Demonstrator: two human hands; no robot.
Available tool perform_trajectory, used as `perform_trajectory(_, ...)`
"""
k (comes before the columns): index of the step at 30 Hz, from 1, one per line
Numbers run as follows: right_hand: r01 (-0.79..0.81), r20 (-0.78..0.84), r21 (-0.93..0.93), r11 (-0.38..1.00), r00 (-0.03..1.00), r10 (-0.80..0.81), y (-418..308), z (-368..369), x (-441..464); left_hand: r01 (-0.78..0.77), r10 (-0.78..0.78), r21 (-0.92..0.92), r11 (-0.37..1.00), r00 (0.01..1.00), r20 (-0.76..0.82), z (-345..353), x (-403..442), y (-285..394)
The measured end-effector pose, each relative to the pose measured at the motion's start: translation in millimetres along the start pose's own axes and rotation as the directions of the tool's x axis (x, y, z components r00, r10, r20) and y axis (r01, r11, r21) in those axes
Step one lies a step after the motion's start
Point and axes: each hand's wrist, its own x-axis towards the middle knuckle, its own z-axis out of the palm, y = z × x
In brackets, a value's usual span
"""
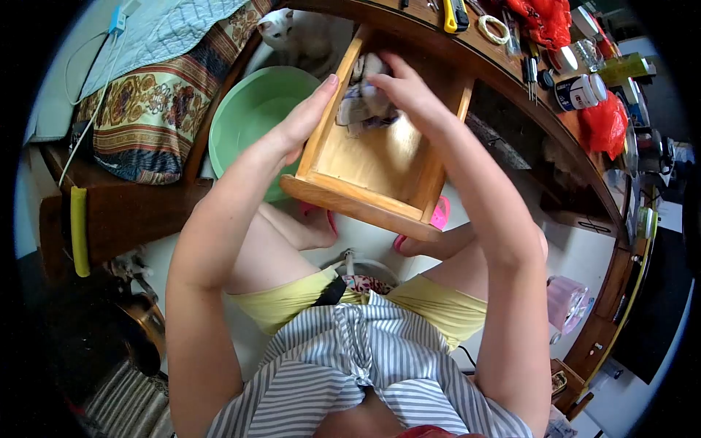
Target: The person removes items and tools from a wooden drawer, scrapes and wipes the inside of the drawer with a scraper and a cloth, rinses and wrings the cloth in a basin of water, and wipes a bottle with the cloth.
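Observation:
A wooden drawer [358,206] lies across the space above my knees, tilted, its front panel facing me. My left hand [310,113] grips the drawer's left side wall, fingers wrapped down its outside and thumb near the top edge. Inside, my right hand [410,89] presses a crumpled checked cloth [365,106] with thumb and fingers closed on it, toward the far left corner. The fingertips are partly hidden by the cloth. The bare drawer bottom shows on the near side.
A green basin [228,131] stands just left of the drawer, with a white cat [292,40] behind it. The desk [496,55] holds a yellow utility knife [456,16], a white jar [579,93] and red plastic bags [606,125]. A patterned cushion [150,109] lies at left.

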Motion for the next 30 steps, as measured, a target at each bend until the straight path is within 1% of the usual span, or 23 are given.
perform_trajectory(2, -0.112, 0.059, -0.043, 0.993, 0.992, 0.114, -2.8, 18.5, -1.9, 0.116, -0.118, -0.093, 0.989, 0.993, -0.016, 7.4, -3.7, 3.6)
perform_trajectory(3, -0.059, 0.043, 0.101, 0.993, 0.998, 0.055, -8.5, 23.9, -14.3, 0.092, -0.096, -0.086, 0.992, 0.994, -0.043, 5.9, -1.1, 0.3)
perform_trajectory(4, -0.002, 0.006, 0.187, 0.982, 1.000, 0.001, -3.6, 35.6, -19.3, 0.067, -0.073, -0.081, 0.994, 0.995, -0.069, 3.3, 4.7, -5.9)
perform_trajectory(7, 0.030, 0.056, 0.079, 0.996, 0.998, -0.035, -9.2, 50.3, -56.9, 0.014, -0.020, -0.080, 0.997, 0.997, -0.072, -0.8, 16.7, -15.0)
perform_trajectory(8, 0.074, 0.066, 0.019, 0.997, 0.995, -0.075, 3.2, 58.4, -63.9, 0.002, -0.007, -0.083, 0.997, 0.998, -0.062, -4.0, 19.0, -17.7)
perform_trajectory(10, 0.057, 0.172, -0.157, 0.986, 0.985, -0.030, 8.6, 64.4, -79.9, 0.058, -0.066, -0.122, 0.991, 0.996, -0.062, -4.6, 19.2, -16.6)
perform_trajectory(11, 0.054, 0.231, -0.147, 0.988, 0.973, -0.019, 11.3, 62.6, -86.5, 0.063, -0.073, -0.124, 0.990, 0.994, -0.076, -3.9, 18.9, -15.4)
perform_trajectory(13, -0.033, 0.380, -0.140, 0.990, 0.921, 0.084, 11.0, 51.9, -79.5, 0.088, -0.102, -0.094, 0.992, 0.984, -0.150, 6.4, 7.5, -5.1)
perform_trajectory(14, -0.070, 0.451, -0.143, 0.987, 0.883, 0.128, 10.4, 45.7, -75.2, -0.006, 0.006, 0.000, 1.000, 0.987, -0.161, 5.0, 11.9, -10.9)
perform_trajectory(15, -0.176, 0.540, -0.149, 0.973, 0.810, 0.229, -6.4, 35.6, -78.1, -0.098, 0.112, 0.095, 0.991, 0.980, -0.167, -1.1, 21.0, -22.4)
perform_trajectory(16, -0.180, 0.604, -0.288, 0.940, 0.728, 0.325, -22.7, 22.5, -76.1, -0.182, 0.214, 0.192, 0.965, 0.963, -0.165, -2.2, 22.3, -24.3)
perform_trajectory(17, -0.133, 0.614, -0.329, 0.935, 0.722, 0.319, -12.4, 14.8, -68.4, -0.159, 0.169, 0.122, 0.980, 0.983, -0.075, -6.5, 23.1, -25.3)
perform_trajectory(18, -0.205, 0.635, -0.331, 0.921, 0.674, 0.378, -41.7, -3.3, -74.8, -0.150, 0.155, 0.092, 0.984, 0.987, -0.048, -6.7, 21.3, -24.0)
perform_trajectory(19, -0.210, 0.664, -0.394, 0.895, 0.609, 0.435, -60.2, -20.5, -74.6, -0.142, 0.143, 0.058, 0.988, 0.989, -0.020, -5.9, 20.6, -23.5)
perform_trajectory(20, -0.201, 0.641, -0.354, 0.914, 0.659, 0.393, -55.1, -35.3, -72.3, -0.133, 0.133, 0.024, 0.991, 0.991, 0.014, -5.6, 21.6, -23.9)
perform_trajectory(21, -0.190, 0.573, -0.306, 0.933, 0.746, 0.340, -64.5, -48.6, -74.9, -0.113, 0.120, -0.077, 0.991, 0.988, 0.094, -5.2, 25.2, -24.0)
perform_trajectory(22, -0.169, 0.496, -0.261, 0.950, 0.821, 0.283, -75.9, -57.1, -76.5, -0.068, 0.076, -0.093, 0.993, 0.993, 0.092, -6.4, 26.1, -24.0)
perform_trajectory(24, 0.000, 0.375, -0.323, 0.946, 0.918, 0.128, -64.2, -48.9, -75.4, 0.025, -0.014, -0.119, 0.993, 0.996, 0.089, -6.7, 23.5, -21.1)
perform_trajectory(25, 0.165, 0.423, -0.396, 0.903, 0.906, 0.020, -45.7, -38.5, -73.2, 0.019, -0.017, -0.048, 0.999, 0.999, 0.046, -6.3, 23.6, -20.8)
perform_trajectory(26, 0.019, 0.544, -0.322, 0.946, 0.822, 0.169, -35.5, -20.5, -73.6, 0.018, -0.018, 0.025, 1.000, 1.000, 0.005, -6.1, 24.7, -21.0)
perform_trajectory(27, 0.159, 0.586, -0.318, 0.935, 0.808, 0.062, -20.9, 2.8, -78.5, 0.019, -0.015, 0.097, 0.995, 0.999, -0.037, -6.5, 25.7, -21.4)
perform_trajectory(28, 0.294, 0.628, -0.307, 0.905, 0.777, -0.039, -13.6, 17.9, -83.8, -0.007, 0.010, 0.095, 0.995, 1.000, -0.022, -7.7, 27.8, -21.1)
perform_trajectory(30, -0.002, 0.657, -0.268, 0.963, 0.731, 0.184, -10.7, 13.8, -74.1, -0.050, 0.050, 0.076, 0.996, 0.999, 0.001, -6.6, 26.3, -20.0)
